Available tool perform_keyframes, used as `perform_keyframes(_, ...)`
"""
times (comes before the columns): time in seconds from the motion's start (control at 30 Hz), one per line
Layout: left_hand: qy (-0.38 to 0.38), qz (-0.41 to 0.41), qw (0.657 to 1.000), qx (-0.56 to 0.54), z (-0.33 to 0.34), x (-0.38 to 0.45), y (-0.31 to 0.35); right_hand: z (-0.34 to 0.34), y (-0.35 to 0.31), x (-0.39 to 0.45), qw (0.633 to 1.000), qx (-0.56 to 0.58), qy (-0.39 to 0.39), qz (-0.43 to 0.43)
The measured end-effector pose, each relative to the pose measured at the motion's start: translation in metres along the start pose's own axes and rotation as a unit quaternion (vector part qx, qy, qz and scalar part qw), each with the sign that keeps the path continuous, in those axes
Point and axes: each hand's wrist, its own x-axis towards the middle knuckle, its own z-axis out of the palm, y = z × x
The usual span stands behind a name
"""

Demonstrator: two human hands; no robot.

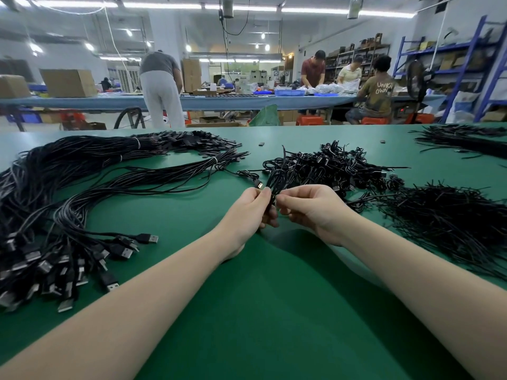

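Both hands, left hand (248, 212) and right hand (310, 208), pinch the coiled thin black USB cable (275, 182) mid-frame; twisting its tie probably needs loops held tight.

Matt green table (247, 311), shiny metal USB plugs (153, 238)

Cable (277, 179): thin, black, folded into a small bundle of loops. Pinched between left hand (247, 212) and right hand (315, 209), off the table. Loops stand up past the fingertips. Plug (259, 185), metal tip showing, sits just above the left thumb.
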Motion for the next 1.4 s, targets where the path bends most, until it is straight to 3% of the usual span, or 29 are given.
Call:
perform_keyframes(0.13,0.035,-0.007,0.999,0.014,-0.001,0.003,-0.004,-0.001,-0.003,0.0,0.989,-0.126,0.05,-0.057)
perform_keyframes(0.27,0.038,-0.034,0.998,-0.027,-0.004,0.006,-0.004,0.002,-0.002,0.002,0.938,-0.298,0.107,-0.142)
perform_keyframes(0.57,0.058,-0.032,0.998,0.014,0.0,0.008,-0.006,0.003,-0.013,-0.005,0.847,-0.48,0.113,-0.196)
perform_keyframes(0.67,0.068,-0.039,0.997,0.01,0.0,0.007,-0.004,0.012,-0.012,-0.007,0.822,-0.513,0.132,-0.21)
perform_keyframes(0.8,0.046,-0.042,0.998,0.01,0.001,0.003,-0.001,0.01,-0.009,-0.008,0.846,-0.475,0.12,-0.21)
perform_keyframes(0.93,-0.006,-0.115,0.993,-0.04,-0.007,0.0,0.013,0.013,-0.006,-0.009,0.807,-0.512,0.135,-0.26)
perform_keyframes(1.03,-0.01,-0.11,0.993,-0.039,-0.006,-0.003,0.014,0.013,-0.004,-0.01,0.754,-0.555,0.121,-0.331)
perform_keyframes(1.1,0.045,-0.045,0.997,-0.034,-0.003,-0.004,0.009,0.012,-0.002,-0.012,0.756,-0.544,0.124,-0.342)
perform_keyframes(1.17,0.098,0.049,0.994,0.018,-0.002,-0.006,0.005,0.011,0.0,-0.013,0.784,-0.511,0.134,-0.325)
perform_keyframes(1.23,0.092,0.125,0.985,0.07,-0.004,-0.007,0.004,0.012,0.001,-0.012,0.806,-0.485,0.131,-0.312)
perform_keyframes(1.4,0.075,0.128,0.988,0.033,0.0,-0.012,0.004,0.008,0.003,-0.01,0.798,-0.488,0.127,-0.329)
